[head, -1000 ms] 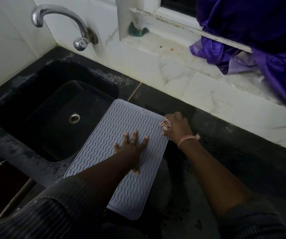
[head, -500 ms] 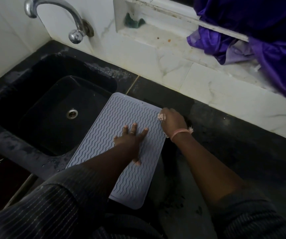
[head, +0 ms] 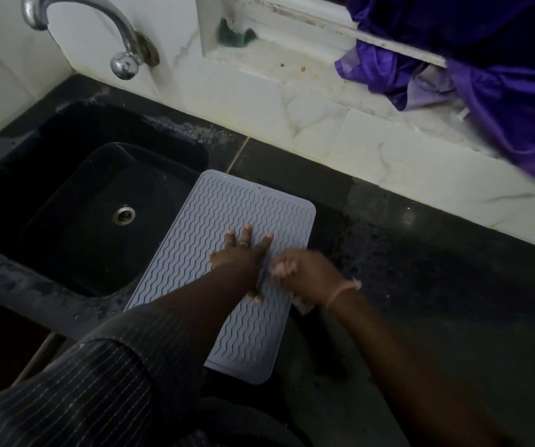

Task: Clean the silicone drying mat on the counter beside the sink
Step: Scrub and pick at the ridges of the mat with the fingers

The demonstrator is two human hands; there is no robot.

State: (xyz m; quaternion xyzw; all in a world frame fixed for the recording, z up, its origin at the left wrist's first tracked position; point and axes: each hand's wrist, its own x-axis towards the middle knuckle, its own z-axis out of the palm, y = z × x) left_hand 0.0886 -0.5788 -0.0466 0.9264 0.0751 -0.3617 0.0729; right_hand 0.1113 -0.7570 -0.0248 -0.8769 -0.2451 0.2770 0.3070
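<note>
The grey silicone drying mat (head: pixel 227 214), ribbed with wavy lines, lies on the dark counter (head: pixel 437 301) just right of the sink, its left edge at the basin rim. My left hand (head: pixel 243 256) presses flat on the middle of the mat with the fingers spread. Beside it, over the mat's right half, is my right hand (head: pixel 308 279), blurred by motion and closed around a small pale pad (head: pixel 301 303) that rests on the mat.
The black sink (head: pixel 50 253) with its drain (head: pixel 124 215) is at the left, and a chrome tap (head: pixel 121 30) stands above it. A green sponge (head: pixel 235 35) sits on the white window ledge. Purple cloth (head: pixel 501 75) hangs over the ledge at the right.
My right hand has slid from the mat's far right corner back toward me along the right side, next to my left hand. The left hand has stayed pressed on the mat.
</note>
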